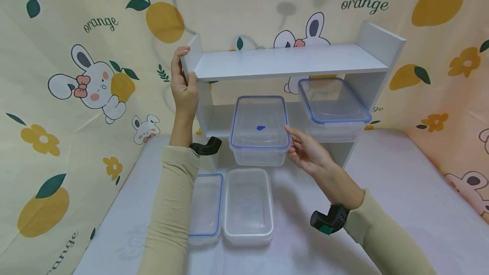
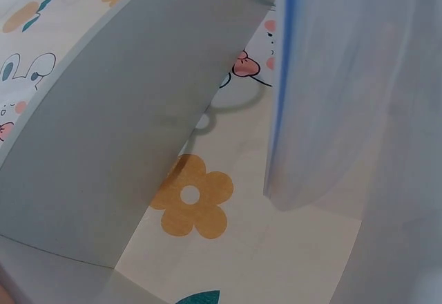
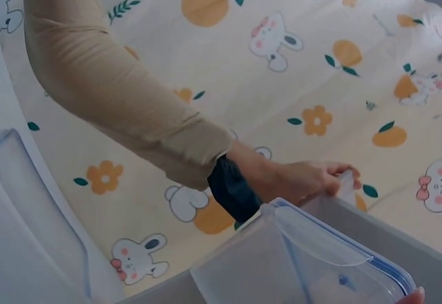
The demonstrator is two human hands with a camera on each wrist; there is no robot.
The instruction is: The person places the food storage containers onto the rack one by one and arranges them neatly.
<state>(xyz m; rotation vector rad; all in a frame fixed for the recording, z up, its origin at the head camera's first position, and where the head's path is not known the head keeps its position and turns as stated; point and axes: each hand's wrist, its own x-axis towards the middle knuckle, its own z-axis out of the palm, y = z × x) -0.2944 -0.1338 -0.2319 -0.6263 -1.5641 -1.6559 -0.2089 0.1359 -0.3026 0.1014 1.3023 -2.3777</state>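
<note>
My left hand [image 1: 184,92] grips the left side panel of a white two-tier shelf [image 1: 286,60], thumb in front and fingers behind the panel's edge. My right hand [image 1: 307,152] holds a clear plastic food container [image 1: 259,118] by its right side, thumb at the lid's rim and fingers against the wall. This container has a blue-edged lid with a small blue mark, and overlaps the front of the lower board in the head view. Its wall and blue seal loom large in the left wrist view. In the right wrist view the container [image 3: 248,269] appears tilted, near the left hand.
Another blue-edged container [image 1: 336,105] sits on the lower board at the right. On the white table [image 1: 382,181] in front stand a frosted container [image 1: 248,203] and a blue-edged one [image 1: 206,207], partly behind the left sleeve. A patterned cloth [image 1: 237,7] hangs behind the shelf.
</note>
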